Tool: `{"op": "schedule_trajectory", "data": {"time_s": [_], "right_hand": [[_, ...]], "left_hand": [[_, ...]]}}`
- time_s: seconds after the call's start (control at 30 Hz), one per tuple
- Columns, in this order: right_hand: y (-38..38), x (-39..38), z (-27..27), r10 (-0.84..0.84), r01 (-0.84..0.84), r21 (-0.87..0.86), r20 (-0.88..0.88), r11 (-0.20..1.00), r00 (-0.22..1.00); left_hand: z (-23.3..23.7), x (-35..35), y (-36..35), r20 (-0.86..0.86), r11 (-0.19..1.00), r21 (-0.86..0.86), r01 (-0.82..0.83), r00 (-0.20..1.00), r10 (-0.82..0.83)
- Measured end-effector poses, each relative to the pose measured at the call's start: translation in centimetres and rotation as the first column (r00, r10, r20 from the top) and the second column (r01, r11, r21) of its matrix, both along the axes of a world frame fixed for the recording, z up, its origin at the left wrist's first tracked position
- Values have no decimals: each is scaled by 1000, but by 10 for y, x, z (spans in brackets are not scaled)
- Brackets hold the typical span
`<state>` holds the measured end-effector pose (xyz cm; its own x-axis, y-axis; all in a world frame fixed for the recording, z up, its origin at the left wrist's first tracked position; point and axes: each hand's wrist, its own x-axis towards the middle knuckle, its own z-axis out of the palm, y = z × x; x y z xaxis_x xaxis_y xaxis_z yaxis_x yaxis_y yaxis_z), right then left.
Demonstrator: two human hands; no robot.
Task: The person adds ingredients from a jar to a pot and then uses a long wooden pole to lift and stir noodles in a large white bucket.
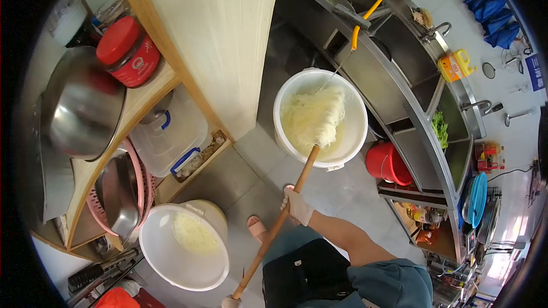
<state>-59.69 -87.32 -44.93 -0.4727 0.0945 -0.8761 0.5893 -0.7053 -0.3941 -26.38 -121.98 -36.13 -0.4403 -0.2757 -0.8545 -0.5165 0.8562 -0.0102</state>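
My right hand [299, 207], in a pale glove, is closed around the middle of a long wooden pole [274, 231]. Low in the view, my left hand [230, 302] is mostly cut off by the frame edge, gloved and closed on the pole's near end. The pole's far end reaches into a large white bucket [357, 122], where a thick clump of pale yellow shreds [322, 115] heaps over it. That clump hides the pole's tip. Cloudy liquid lies around the shreds. A thin stream of water falls into the bucket from a yellow hose [374, 8].
Another white bucket [157, 262] with pale shreds [194, 234] stands at lower left. Steel sinks [394, 108] run along the right, with a red bucket [389, 163] below. Wooden shelves at left hold a steel bowl [85, 102] and a red-lidded jar [130, 54].
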Motion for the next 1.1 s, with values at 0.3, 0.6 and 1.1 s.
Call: {"op": "schedule_trajectory", "data": {"time_s": [0.3,0.6,1.1], "right_hand": [[-4,10,64,44,-44,-33,-17,998,999],[12,5,66,57,-32,-266,86,963,995],[-4,-6,139,198,-187,-75,175,980,965]], "left_hand": [[76,2,-17,-48,998,37,-54,997,56],[126,-3,-16,-317,995,-95,8,948,-38],[151,0,-5,-519,977,-200,-72,854,-44]]}}
